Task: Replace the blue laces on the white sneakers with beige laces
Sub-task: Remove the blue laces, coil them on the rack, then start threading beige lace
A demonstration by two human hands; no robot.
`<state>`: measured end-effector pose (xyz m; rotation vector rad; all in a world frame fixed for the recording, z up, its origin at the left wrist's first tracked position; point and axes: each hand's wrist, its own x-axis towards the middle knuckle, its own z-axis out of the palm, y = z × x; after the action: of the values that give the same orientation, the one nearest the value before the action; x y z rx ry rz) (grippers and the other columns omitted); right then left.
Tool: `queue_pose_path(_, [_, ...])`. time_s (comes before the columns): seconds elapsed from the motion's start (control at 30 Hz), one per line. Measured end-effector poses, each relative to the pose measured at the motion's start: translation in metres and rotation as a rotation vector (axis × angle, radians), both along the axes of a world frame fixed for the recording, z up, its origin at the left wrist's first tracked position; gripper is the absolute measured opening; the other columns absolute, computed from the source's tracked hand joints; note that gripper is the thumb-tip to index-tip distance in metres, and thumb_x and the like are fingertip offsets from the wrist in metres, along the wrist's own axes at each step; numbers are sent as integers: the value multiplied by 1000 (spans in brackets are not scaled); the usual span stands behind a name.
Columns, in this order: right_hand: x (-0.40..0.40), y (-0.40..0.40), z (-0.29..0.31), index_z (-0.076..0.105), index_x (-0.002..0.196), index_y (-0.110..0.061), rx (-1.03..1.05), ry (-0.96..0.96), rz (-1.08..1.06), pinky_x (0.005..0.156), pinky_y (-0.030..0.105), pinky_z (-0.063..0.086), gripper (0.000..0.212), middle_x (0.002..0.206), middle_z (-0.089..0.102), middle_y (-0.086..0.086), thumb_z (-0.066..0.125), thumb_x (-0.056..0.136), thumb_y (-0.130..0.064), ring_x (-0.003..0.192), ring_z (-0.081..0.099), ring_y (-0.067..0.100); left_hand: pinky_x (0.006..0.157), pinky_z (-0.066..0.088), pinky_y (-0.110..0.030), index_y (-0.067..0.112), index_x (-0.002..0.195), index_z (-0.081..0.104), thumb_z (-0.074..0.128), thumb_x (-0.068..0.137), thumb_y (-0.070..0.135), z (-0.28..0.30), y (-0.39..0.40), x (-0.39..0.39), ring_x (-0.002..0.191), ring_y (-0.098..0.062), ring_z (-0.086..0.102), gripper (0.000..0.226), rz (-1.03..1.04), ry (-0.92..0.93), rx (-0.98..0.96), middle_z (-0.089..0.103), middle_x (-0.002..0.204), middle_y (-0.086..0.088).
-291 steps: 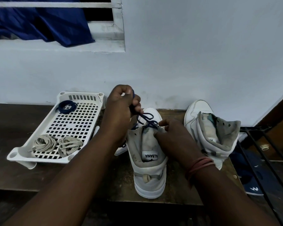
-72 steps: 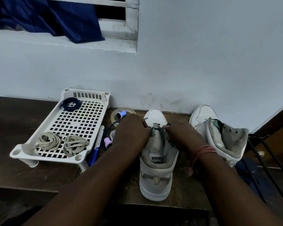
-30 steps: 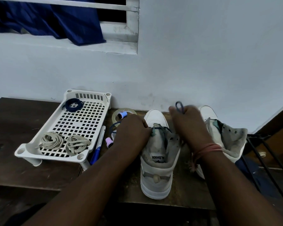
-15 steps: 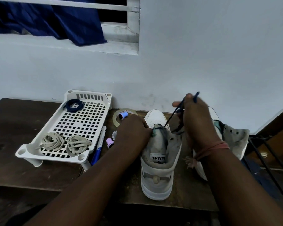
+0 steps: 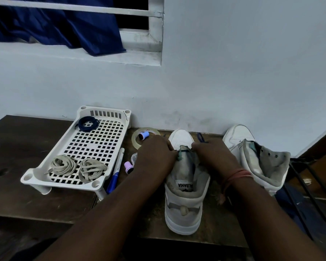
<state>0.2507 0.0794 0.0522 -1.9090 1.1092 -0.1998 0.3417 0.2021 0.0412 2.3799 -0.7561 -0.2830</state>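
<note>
Both hands work at the lowest eyelets of the near sneaker (image 5: 184,187), which stands heel toward the wearer at 6 o'clock on the surface (image 5: 17,147). Left hand (image 5: 154,157) lies over the shoe's 9 o'clock flank, fingers curled against the eyelet row near the toe; whether it pinches lace or only steadies the upper, I cannot tell. Right hand (image 5: 213,157) mirrors it on the 3 o'clock flank, fingers bent in at the tongue, with a loop of blue lace (image 5: 201,138) standing up just behind its knuckles, so it appears to pinch that lace. Both wrists are low, forearms converging from 6 o'clock. Only the last crossings look threaded; unlacing seems nearly finished here. Judgement for the step: keep the left hand bracing the upper so the shoe does not tip, pull the lace out along the eyelet axis in short draws, and feed the tip through rather than yanking, since a snag would drag the shoe. Second sneaker (image 5: 256,157) at 3 o'clock stands against the wall, already laceless as far as visible. Tray (image 5: 36,176) at 9 o'clock holds two beige laces (image 5: 77,166) at its near end and a coiled blue lace (image 5: 88,123) at its far end.
</note>
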Motion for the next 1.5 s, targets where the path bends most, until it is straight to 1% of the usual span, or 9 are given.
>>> queue_pose_path(0.1, [2, 4, 7, 55, 82, -13, -58, -154, -38, 77, 41, 45, 16, 88, 63, 15, 50, 95, -6, 90, 62, 30, 57, 35, -18, 21, 85, 77, 69, 86, 31, 0, 0, 2, 82, -11, 62, 13, -2, 6, 4, 69, 84, 5])
queue_pose_path(0.33, [-2, -1, 26, 44, 77, -17, 14, -772, -342, 54, 27, 36, 32, 60, 52, -1, 42, 105, -32, 48, 42, 12, 55, 33, -21, 22, 79, 74, 69, 84, 32, -3, 0, 3, 79, -11, 61, 13, 17, 16, -3, 67, 82, 6])
queue_pose_path(0.47, [-5, -5, 24, 49, 72, -10, -213, -423, -257, 57, 31, 32, 38, 63, 50, 6, 54, 98, -37, 57, 45, 18, 56, 35, -20, 21, 82, 76, 69, 85, 31, -2, 0, 2, 81, -11, 63, 13, 3, 19, -9, 70, 82, 6])
queue_pose_path(0.67, [-7, -1, 3, 56, 60, -13, -22, 20, -50, 64, 31, 43, 33, 60, 53, 5, 71, 87, -24, 67, 55, 24, 57, 35, -18, 21, 82, 76, 70, 85, 33, -1, 0, 1, 81, -11, 63, 14, 9, 13, -20, 70, 82, 5])
queue_pose_path(0.9, [-2, -8, 21, 59, 118, -3, -152, 248, 203, 95, 32, 46, 24, 126, 64, 20, 51, 95, -1, 118, 62, 33, 57, 35, -19, 21, 81, 76, 69, 84, 33, -2, 0, 2, 81, -11, 62, 14, 18, 12, -5, 69, 82, 5])
queue_pose_path(1.0, [-1, -12, 35, 61, 108, -5, -10, 26, 51, 97, 43, 48, 34, 120, 63, 24, 35, 86, -7, 113, 62, 38, 55, 35, -20, 19, 80, 76, 69, 85, 33, -2, 0, 4, 80, -12, 63, 17, 18, 25, 6, 70, 81, 3])
queue_pose_path(1.13, [3, -5, 23, 47, 78, -16, 456, -573, -320, 51, 26, 38, 31, 62, 62, 6, 37, 107, -22, 51, 49, 19, 54, 34, -20, 19, 80, 77, 69, 84, 33, -1, -1, 3, 78, -13, 64, 17, 25, 15, 3, 70, 78, 2])
queue_pose_path(1.23, [2, -5, 20, 42, 74, -20, 339, -669, -368, 48, 25, 29, 30, 54, 41, -2, 40, 104, -23, 41, 33, 13, 53, 33, -20, 20, 80, 77, 68, 85, 33, 0, -1, 2, 79, -13, 65, 16, 21, 15, 5, 71, 79, 2])
queue_pose_path(1.5, [-4, 0, 4, 61, 75, -8, -187, -44, 45, 65, 33, 41, 34, 70, 59, 8, 61, 90, -39, 71, 56, 25, 54, 34, -18, 20, 85, 78, 69, 86, 31, -2, -2, 1, 82, -14, 66, 14, 21, 5, -10, 72, 82, 2])
